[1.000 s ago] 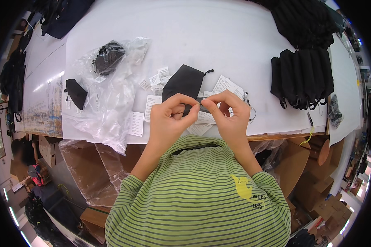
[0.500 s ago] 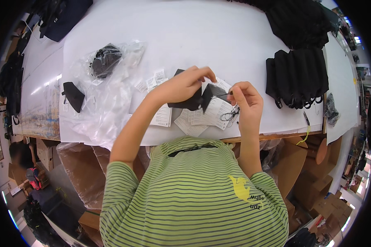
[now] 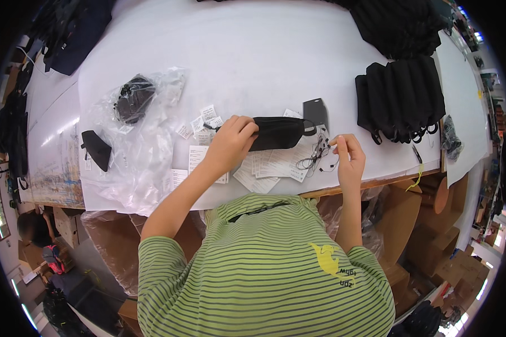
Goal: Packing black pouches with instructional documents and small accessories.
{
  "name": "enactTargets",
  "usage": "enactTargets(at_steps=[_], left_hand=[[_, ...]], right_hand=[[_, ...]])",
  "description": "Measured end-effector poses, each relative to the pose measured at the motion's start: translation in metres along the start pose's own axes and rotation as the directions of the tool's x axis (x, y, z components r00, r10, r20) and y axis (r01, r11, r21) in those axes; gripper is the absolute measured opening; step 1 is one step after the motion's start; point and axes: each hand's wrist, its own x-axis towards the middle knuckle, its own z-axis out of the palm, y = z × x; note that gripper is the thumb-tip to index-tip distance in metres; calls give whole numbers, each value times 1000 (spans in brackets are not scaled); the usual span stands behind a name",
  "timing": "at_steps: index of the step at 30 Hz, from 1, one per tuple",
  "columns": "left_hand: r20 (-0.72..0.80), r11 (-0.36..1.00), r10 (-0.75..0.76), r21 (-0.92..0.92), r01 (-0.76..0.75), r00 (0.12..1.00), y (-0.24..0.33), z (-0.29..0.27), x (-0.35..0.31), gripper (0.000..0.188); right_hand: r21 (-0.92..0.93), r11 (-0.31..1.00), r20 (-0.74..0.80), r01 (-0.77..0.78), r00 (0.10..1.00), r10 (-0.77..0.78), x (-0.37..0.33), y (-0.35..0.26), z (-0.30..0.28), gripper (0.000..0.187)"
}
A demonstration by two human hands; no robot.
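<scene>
My left hand (image 3: 230,143) is closed around the left end of a slim black zippered pouch (image 3: 278,135), which lies across printed white cards (image 3: 258,168) on the table. A fabric loop stands out from the pouch's right end. My right hand (image 3: 349,157) has thumb and forefinger pinched at the edge of a tangle of thin black cords (image 3: 315,161), apparently on one cord. Just beyond the pouch's loop lies a flat dark grey tag (image 3: 316,113). Small white labels (image 3: 206,123) are scattered past my left hand.
A row of black pouches (image 3: 399,101) sits at the right, with dark-handled snips (image 3: 417,154) nearer the edge. Leftward are clear plastic bags (image 3: 140,151), a bagged black bundle (image 3: 135,101) and a folded black piece (image 3: 97,149). Cardboard boxes (image 3: 396,219) stand below the table edge.
The dark tag has left my hands and lies beyond the pouch. My left hand has drawn back to the pouch's left end; my right has moved down to the cords.
</scene>
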Motion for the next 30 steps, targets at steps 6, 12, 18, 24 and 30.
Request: enactTargets(at_steps=[6, 12, 18, 24, 30], left_hand=[[-41, 985, -174, -5, 173, 984, 18, 1, -12, 18], [39, 997, -74, -2, 74, 997, 9, -2, -1, 15], [18, 996, -63, -64, 64, 998, 21, -9, 6, 14], [8, 910, -373, -190, 367, 928, 40, -55, 4, 16], [302, 849, -372, -272, 453, 878, 53, -70, -10, 22]], right_hand=[[-487, 824, 235, 287, 953, -193, 10, -2, 9, 32], [-567, 632, 553, 528, 813, -183, 39, 8, 21, 56], [-475, 458, 734, 751, 626, -264, 75, 24, 23, 53], [-178, 980, 507, 89, 862, 14, 77, -32, -18, 41], [796, 440, 503, -415, 858, -101, 34, -13, -54, 56]])
